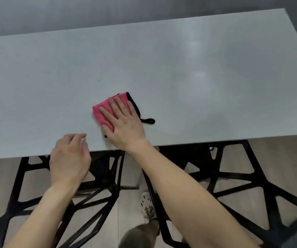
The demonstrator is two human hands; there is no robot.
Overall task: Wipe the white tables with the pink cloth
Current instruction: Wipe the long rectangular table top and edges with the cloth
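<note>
Nearest to me, two black lattice-backed chairs (94,178) stand tucked under the near edge, and the left hand (69,158) hovers just over that edge, fingers loosely curled and holding nothing. Just beyond and to its right, the right hand (121,120) lies flat with fingers straight on the folded pink cloth (102,111), which sits near the front edge with its long axis slanting away to the right, so the pressing hand looks set to push out across the top. Beyond it the white table (197,68) runs wide and faintly glossy toward a grey floor.
</note>
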